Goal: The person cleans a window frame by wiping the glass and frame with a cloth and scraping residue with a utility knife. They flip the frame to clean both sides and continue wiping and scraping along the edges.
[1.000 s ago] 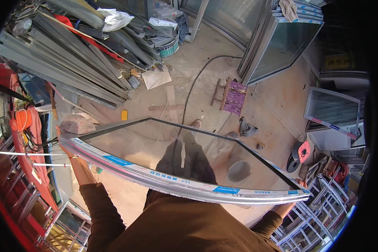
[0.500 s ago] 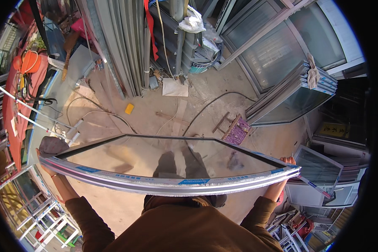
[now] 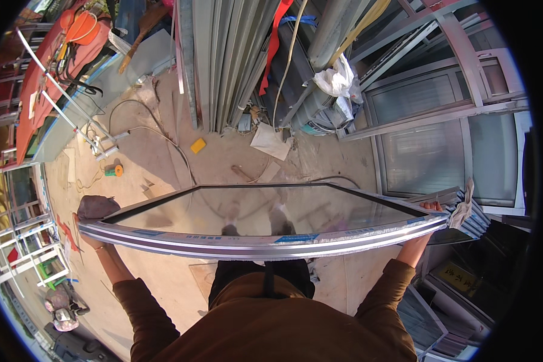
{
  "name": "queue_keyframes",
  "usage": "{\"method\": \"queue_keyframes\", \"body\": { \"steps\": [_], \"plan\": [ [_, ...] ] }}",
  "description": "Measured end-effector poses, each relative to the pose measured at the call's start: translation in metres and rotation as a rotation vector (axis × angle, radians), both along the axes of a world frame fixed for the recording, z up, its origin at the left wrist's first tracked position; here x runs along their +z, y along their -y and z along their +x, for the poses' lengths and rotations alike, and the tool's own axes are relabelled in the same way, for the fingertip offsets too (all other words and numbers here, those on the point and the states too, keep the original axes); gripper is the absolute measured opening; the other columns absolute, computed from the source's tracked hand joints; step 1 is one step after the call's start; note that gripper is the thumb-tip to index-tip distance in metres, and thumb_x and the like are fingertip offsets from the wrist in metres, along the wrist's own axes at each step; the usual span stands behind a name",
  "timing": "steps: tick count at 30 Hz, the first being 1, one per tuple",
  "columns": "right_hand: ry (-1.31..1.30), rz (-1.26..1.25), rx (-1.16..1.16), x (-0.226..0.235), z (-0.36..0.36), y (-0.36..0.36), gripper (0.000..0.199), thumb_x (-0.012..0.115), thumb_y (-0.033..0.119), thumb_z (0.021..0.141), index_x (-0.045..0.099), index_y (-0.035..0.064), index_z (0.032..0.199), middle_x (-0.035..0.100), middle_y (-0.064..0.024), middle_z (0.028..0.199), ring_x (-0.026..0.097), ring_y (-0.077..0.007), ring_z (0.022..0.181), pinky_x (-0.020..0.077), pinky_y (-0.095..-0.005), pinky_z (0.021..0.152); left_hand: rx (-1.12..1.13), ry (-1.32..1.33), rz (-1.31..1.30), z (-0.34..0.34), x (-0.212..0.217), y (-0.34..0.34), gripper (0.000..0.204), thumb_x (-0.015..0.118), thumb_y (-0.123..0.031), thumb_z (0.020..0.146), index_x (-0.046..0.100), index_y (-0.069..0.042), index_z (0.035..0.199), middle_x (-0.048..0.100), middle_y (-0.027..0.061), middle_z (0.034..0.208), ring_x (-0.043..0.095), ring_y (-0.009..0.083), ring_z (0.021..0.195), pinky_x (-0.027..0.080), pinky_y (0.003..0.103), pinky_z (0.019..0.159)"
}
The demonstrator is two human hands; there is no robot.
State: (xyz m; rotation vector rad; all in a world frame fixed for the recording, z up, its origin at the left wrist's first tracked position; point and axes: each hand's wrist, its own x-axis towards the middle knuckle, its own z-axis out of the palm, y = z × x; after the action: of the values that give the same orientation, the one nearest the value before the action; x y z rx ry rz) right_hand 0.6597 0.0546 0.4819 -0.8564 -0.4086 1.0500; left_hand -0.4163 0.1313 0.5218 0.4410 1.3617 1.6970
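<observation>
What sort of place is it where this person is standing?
Probably a workshop or store for windows and doors: a framed pane is held in both hands, long grey profiles are gathered beyond it, and large glazed panels stand at the right.

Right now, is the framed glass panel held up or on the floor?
Held up: left hand and right hand grip the panel by its ends, above the floor.

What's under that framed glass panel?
Floor shows around the framed glass panel, as does dark clothing at its near edge. What the frame covers is hidden; shapes in the glass may be reflections.
</observation>
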Motion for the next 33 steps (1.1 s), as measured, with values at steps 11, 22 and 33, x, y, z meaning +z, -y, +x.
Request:
{"method": "queue_keyframes", "body": {
  "steps": [11,22,33],
  "plan": [
    [0.141,-0.237,-0.365,-0.024,0.099,-0.171,0.029,0.056,0.024,0.105,0.055,0.0121,0.079,0.055,-0.0035,0.066,0.066,-0.0254,0.074,0.0565,-0.0438,0.087,0.233,0.137,0.007,0.169,-0.086,-0.016,0.066,0.034,-0.059,0.111,0.061,-0.001,0.129,0.071,0.0153,0.119,0.067,0.0301,0.107,0.053,0.046,0.1],
    [0.18,-0.195,-0.204,-0.116,0.184,-0.228,0.03,0.055,0.037,0.106,0.064,0.0093,0.11,0.067,-0.0111,0.091,0.069,-0.0303,0.089,0.0584,-0.0496,0.093,0.296,0.096,-0.011,0.224,-0.096,-0.038,0.065,0.034,-0.058,0.112,0.061,-0.001,0.125,0.07,0.0139,0.118,0.065,0.0284,0.11,0.05,0.045,0.101],
    [0.191,-0.39,-0.513,-0.118,0.158,-0.329,0.022,0.05,0.024,0.107,0.055,0.0068,0.094,0.057,-0.0106,0.081,0.056,-0.0238,0.066,0.0509,-0.0373,0.06,0.185,0.085,0.04,0.209,-0.123,-0.102,0.068,0.028,-0.054,0.112,0.058,0.001,0.14,0.069,0.0186,0.129,0.066,0.0336,0.119,0.052,0.05,0.109]
  ]
}}
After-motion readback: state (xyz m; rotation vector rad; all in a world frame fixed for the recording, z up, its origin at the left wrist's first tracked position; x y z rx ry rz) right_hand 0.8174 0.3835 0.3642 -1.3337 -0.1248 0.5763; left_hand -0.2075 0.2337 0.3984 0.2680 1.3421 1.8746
